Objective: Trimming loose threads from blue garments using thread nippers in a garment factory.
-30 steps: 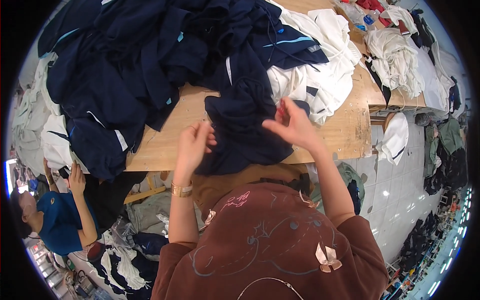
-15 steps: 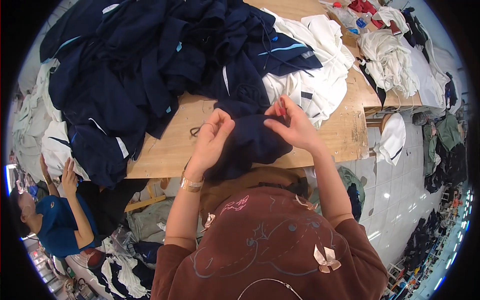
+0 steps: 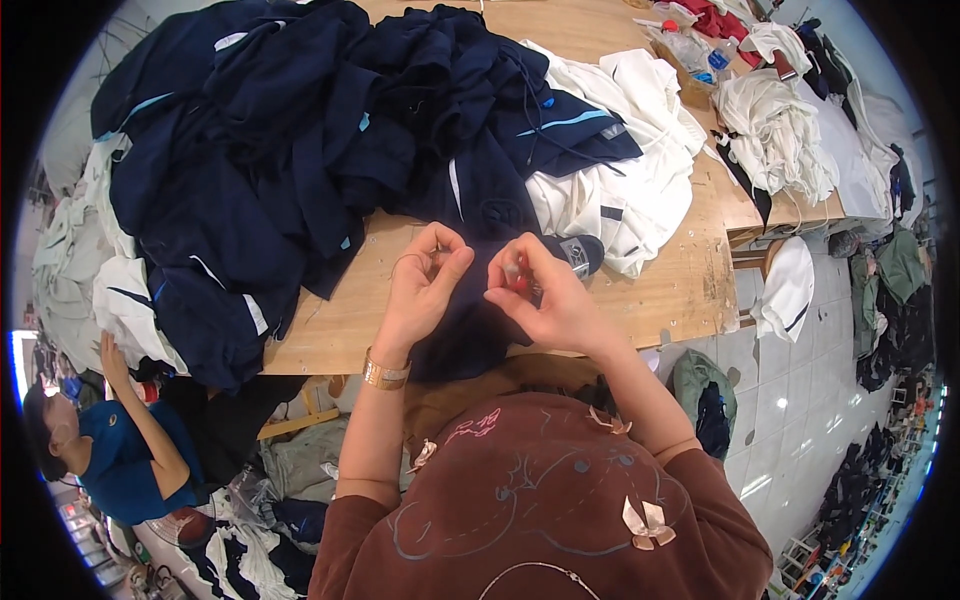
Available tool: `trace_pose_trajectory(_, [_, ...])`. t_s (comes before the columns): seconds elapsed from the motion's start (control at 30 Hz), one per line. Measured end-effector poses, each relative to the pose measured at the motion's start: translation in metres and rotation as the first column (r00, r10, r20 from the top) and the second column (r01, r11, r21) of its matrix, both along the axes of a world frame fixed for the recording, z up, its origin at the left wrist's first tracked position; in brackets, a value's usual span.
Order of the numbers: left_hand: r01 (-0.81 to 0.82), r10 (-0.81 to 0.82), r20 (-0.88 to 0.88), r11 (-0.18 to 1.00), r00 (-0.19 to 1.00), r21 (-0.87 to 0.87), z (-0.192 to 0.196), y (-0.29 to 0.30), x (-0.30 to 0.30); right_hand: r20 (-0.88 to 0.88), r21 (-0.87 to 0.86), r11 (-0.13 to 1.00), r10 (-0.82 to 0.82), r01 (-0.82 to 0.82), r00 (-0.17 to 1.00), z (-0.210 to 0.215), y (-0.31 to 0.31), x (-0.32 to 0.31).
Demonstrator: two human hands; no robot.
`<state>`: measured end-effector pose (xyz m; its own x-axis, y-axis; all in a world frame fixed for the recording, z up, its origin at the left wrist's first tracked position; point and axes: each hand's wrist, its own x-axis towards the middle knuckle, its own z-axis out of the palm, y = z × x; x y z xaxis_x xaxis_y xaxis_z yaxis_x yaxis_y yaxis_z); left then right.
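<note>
My left hand point(image 3: 430, 285) is closed with thumb and forefinger pinched together; what they hold, if anything, is too small to make out. A thin dark strand loops beside its fingers. My right hand point(image 3: 540, 290) curls around a small tool with red and metallic parts point(image 3: 520, 283), mostly hidden by the fingers. Both hands are raised over a navy garment point(image 3: 465, 335), which hangs over the table's near edge. To the right of my right hand, a dark piece with a grey printed patch point(image 3: 577, 256) lies on the table.
A large heap of navy garments point(image 3: 240, 170) covers the left of the wooden table point(image 3: 690, 295). White garments point(image 3: 640, 170) lie right of it, with another white pile point(image 3: 775, 130) farther right. At left, a co-worker in a blue shirt point(image 3: 140, 450) reaches toward white cloth.
My right hand has come off the navy garment and moved left, closer to my left hand. The patch on the dark piece is now uncovered. The co-worker's arms have shifted.
</note>
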<state>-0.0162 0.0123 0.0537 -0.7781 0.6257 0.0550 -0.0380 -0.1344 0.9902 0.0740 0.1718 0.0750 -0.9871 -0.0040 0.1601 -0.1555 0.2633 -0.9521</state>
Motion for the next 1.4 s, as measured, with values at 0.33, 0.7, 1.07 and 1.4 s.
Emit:
trace_pose_trajectory(0.33, [0.049,-0.049,0.040,0.999,0.998,-0.003,-0.004,-0.008,-0.003,-0.031,-0.170,0.971,-0.177,0.170,0.984,-0.012,0.013,0.006])
trace_pose_trajectory(0.7, [0.083,-0.086,0.079,0.996,0.993,0.040,-0.006,-0.011,-0.006,0.077,0.400,0.916,0.007,-0.037,0.997,-0.007,0.018,0.018])
trace_pose_trajectory(1.07, [0.116,-0.117,0.067,0.993,0.991,0.027,-0.002,-0.010,-0.005,0.023,0.500,0.863,0.075,-0.077,0.997,-0.001,0.017,0.011])
trace_pose_trajectory(1.4, [0.139,-0.138,0.028,0.990,0.990,-0.030,0.002,-0.010,-0.011,0.108,-0.223,0.975,0.016,0.009,0.994,-0.032,0.027,-0.009])
